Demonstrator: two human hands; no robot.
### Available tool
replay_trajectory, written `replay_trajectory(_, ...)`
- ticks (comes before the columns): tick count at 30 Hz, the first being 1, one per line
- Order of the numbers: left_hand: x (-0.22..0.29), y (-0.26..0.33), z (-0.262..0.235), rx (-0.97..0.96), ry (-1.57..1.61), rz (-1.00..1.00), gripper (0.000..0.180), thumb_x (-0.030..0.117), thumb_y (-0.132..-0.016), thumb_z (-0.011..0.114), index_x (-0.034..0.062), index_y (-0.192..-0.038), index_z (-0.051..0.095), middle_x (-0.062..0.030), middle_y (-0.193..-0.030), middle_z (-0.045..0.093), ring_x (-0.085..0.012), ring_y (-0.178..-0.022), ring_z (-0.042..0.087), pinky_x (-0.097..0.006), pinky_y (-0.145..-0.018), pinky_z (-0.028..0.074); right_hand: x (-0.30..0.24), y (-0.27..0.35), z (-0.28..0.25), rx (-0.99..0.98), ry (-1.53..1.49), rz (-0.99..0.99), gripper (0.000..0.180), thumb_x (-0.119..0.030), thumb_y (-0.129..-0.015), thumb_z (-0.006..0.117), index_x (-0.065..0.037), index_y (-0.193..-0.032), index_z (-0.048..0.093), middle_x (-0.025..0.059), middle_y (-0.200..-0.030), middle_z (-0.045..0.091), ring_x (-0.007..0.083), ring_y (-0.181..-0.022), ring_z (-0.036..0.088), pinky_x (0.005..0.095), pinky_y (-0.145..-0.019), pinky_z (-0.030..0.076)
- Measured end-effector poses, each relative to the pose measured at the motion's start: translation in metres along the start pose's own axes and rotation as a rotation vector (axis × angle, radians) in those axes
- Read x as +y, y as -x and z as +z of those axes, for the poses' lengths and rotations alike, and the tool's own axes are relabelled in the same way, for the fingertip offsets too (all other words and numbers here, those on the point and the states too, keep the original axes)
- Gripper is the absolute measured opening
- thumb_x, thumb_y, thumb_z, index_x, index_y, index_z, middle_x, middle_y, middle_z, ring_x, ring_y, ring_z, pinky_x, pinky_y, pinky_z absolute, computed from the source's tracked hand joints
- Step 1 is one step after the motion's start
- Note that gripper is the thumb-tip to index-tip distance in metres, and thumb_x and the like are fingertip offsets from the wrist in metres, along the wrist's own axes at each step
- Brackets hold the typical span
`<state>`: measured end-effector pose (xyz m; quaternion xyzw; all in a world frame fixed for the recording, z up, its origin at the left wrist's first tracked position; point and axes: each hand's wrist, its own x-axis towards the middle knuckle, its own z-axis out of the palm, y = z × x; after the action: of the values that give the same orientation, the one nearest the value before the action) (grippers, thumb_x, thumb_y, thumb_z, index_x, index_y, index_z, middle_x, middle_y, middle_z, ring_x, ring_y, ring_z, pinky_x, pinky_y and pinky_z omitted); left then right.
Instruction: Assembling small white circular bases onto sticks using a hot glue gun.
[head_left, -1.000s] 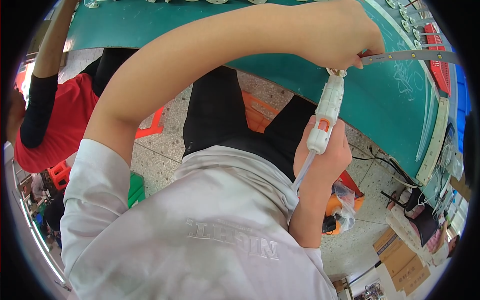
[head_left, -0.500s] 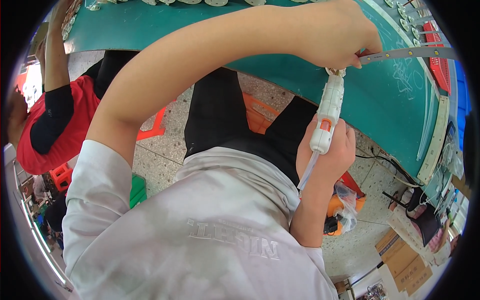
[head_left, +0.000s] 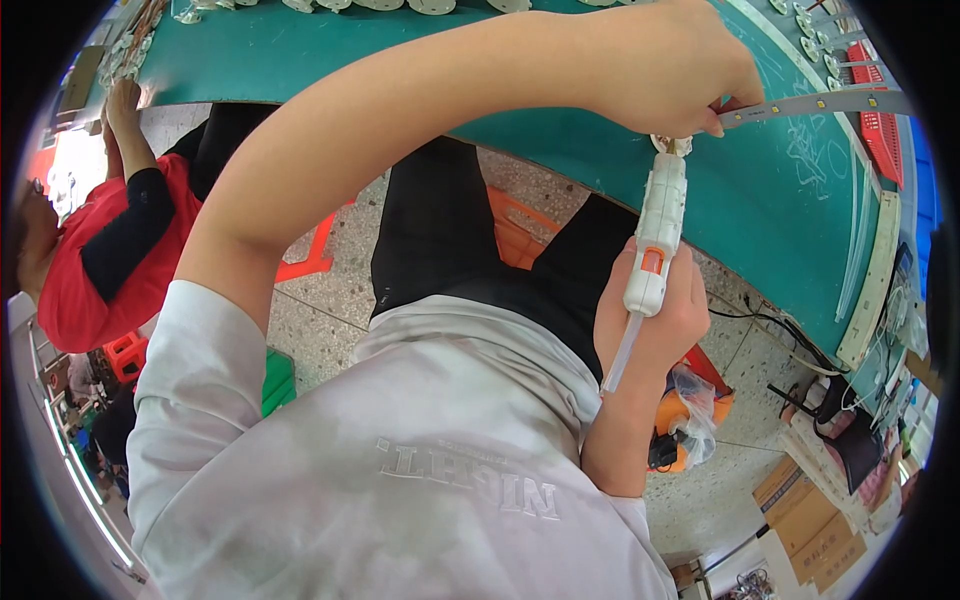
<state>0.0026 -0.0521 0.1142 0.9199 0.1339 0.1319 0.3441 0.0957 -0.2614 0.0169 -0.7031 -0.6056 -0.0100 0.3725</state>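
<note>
My left hand (head_left: pixel 690 70) reaches across the green table (head_left: pixel 530 135) and pinches the end of a white LED strip (head_left: pixel 850 103), which runs off to the right. In my right hand (head_left: pixel 685 310) is a white glue gun (head_left: pixel 661 215) with an orange window. A translucent glue stick (head_left: pixel 622 355) sticks out of its rear end. The gun's nozzle points away from me, at a small pale round piece (head_left: pixel 664 144) under my left wrist. My hand and the gun partly hide this piece, and whether the nozzle touches it I cannot tell.
Several white round pieces (head_left: pixel 432 5) line the table's far side. A red basket (head_left: pixel 880 135) and long clear sticks (head_left: pixel 853 245) lie at the right. At the left a co-worker in red (head_left: pixel 120 270) works at the same table. Below stands an orange stool (head_left: pixel 515 230).
The glue gun's rear end has shifted slightly to the right and toward me. My left hand stays in place. The co-worker's arm at the left has come down.
</note>
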Motion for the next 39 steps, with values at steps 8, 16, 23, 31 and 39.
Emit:
replay_trajectory(8,-0.0014,0.0001,0.0015,0.009,-0.021,0.007,0.009,0.003,-0.085,0.071,-0.005,-0.089,0.072,-0.0235,-0.081,0.07,-0.0392,-0.083,0.069,-0.041,-0.078,0.055,-0.0033,-0.0029,-0.0054,-0.044,0.062,0.057,0.014,-0.009,-0.086,0.074,0.0,-0.091,0.064,0.0138,-0.075,0.063,0.0298,-0.066,0.062,0.0379,-0.059,0.049)
replay_trajectory(16,-0.0019,-0.0001,0.0025,0.013,-0.015,0.011,0.009,0.004,-0.083,0.071,-0.0039,-0.088,0.072,-0.0229,-0.081,0.07,-0.0399,-0.082,0.069,-0.042,-0.077,0.055,-0.0048,-0.0059,-0.0049,-0.042,0.052,0.04,0.015,-0.007,-0.08,0.074,-0.002,-0.087,0.062,0.0114,-0.072,0.061,0.028,-0.064,0.055,0.0371,-0.058,0.046)
replay_trajectory(23,0.0005,-0.0009,0.0016,-0.003,-0.042,-0.017,0.008,0.003,-0.084,0.071,-0.0035,-0.087,0.072,-0.0221,-0.08,0.07,-0.0392,-0.081,0.069,-0.042,-0.076,0.055,-0.0061,-0.0061,-0.007,-0.087,0.064,0.064,0.012,-0.01,-0.087,0.073,-0.001,-0.088,0.066,0.0125,-0.073,0.062,0.0281,-0.065,0.061,0.0366,-0.057,0.049)
replay_trajectory(31,-0.0006,-0.0012,0.0021,0.004,-0.026,0.015,0.007,0.003,-0.084,0.072,-0.0031,-0.087,0.072,-0.0216,-0.08,0.07,-0.0381,-0.081,0.069,-0.041,-0.076,0.054,-0.007,-0.006,-0.0058,-0.061,0.033,0.072,0.017,-0.008,-0.081,0.076,-0.002,-0.085,0.06,0.0111,-0.07,0.059,0.027,-0.062,0.054,0.0368,-0.056,0.044)
replay_trajectory(39,-0.0007,-0.0003,0.0015,0.0,-0.022,0.014,0.007,0.003,-0.083,0.072,-0.0036,-0.085,0.071,-0.0219,-0.079,0.07,-0.0388,-0.08,0.069,-0.042,-0.075,0.054,-0.0092,-0.0089,-0.0064,-0.106,0.037,0.11,0.016,-0.012,-0.088,0.073,0.0,-0.085,0.063,0.0144,-0.074,0.062,0.0314,-0.065,0.062,0.0387,-0.059,0.049)
